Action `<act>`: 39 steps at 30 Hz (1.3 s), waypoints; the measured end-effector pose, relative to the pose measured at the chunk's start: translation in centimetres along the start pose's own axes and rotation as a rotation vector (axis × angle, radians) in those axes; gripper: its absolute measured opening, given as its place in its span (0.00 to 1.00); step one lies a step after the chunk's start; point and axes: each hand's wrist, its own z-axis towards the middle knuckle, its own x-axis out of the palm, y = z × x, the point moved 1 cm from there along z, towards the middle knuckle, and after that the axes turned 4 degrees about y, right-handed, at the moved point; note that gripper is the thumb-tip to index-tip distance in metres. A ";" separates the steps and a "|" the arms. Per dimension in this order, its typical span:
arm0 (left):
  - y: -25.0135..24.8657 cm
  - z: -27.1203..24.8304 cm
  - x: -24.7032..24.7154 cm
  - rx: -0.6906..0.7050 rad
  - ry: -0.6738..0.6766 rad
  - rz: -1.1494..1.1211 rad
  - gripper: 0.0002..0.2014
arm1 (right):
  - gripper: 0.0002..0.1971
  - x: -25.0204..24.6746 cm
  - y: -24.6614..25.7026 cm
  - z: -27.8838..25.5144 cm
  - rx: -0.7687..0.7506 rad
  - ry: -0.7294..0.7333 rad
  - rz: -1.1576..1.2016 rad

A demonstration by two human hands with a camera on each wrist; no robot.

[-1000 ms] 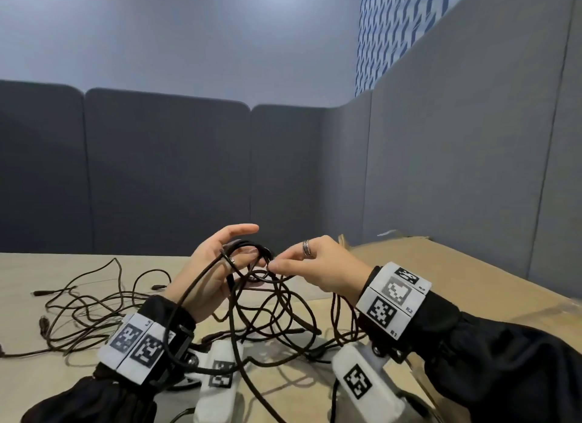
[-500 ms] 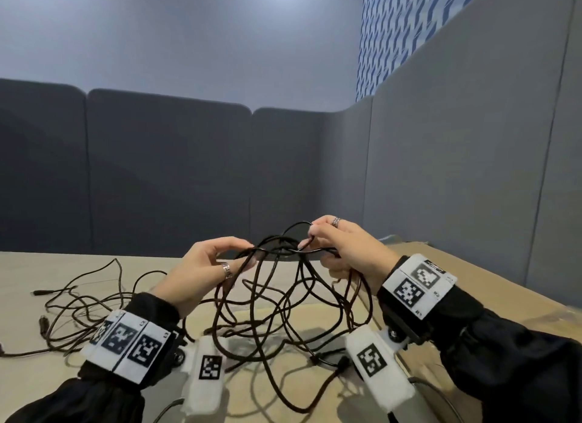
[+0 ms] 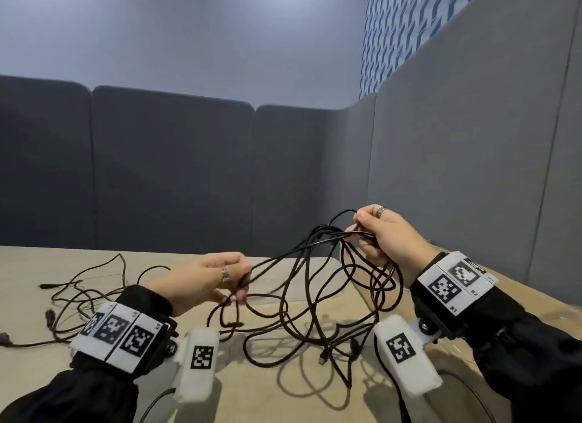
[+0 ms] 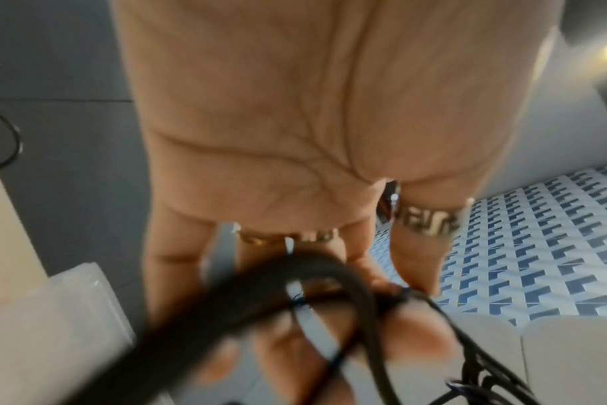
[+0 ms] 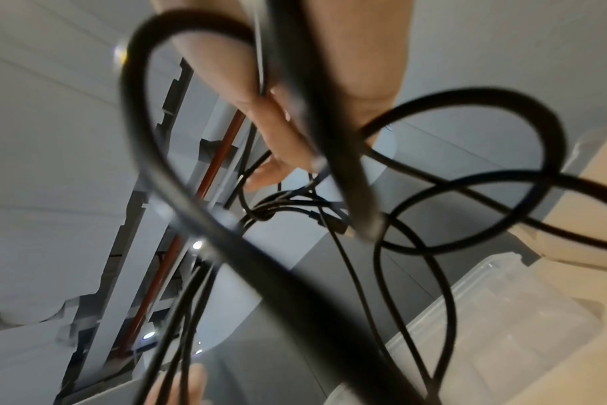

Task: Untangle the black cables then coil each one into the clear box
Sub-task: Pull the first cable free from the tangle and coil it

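Observation:
A tangle of black cables [image 3: 302, 299] hangs between my two hands above the tan table [image 3: 28, 265]. My right hand [image 3: 362, 233] is raised at the right and grips a bunch of strands; loops drop from it to the table. Lower and to the left, my left hand [image 3: 241, 285] pinches other strands of the same tangle. In the left wrist view the left hand [image 4: 395, 309] closes on blurred cable loops [image 4: 295, 285]. In the right wrist view thick loops [image 5: 295, 191] cross the right hand's fingers [image 5: 274, 131]. The clear box [image 5: 503, 328] shows at that view's lower right.
More black cable [image 3: 85, 299] lies spread over the left part of the table, with plug ends near the left edge. Grey padded partitions [image 3: 173, 177] close off the back and right side. A cable plug [image 3: 322, 358] rests on the table below the tangle.
My right hand rose and moved right with its bunch of strands. My left hand dropped slightly, so the tangle is stretched wider between them.

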 end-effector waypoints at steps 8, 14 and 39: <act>-2.6 0.4 -0.8 0.380 -0.246 0.233 0.10 | 0.08 -0.3 -0.2 -1.0 0.028 0.146 -0.258; -7.4 0.1 -1.3 0.559 -0.342 0.775 0.16 | 0.06 -0.1 -0.2 -1.9 -0.002 0.096 -0.303; -7.0 0.7 3.2 -0.030 0.049 0.410 0.17 | 0.11 3.5 -1.4 -2.8 -0.306 0.179 -0.496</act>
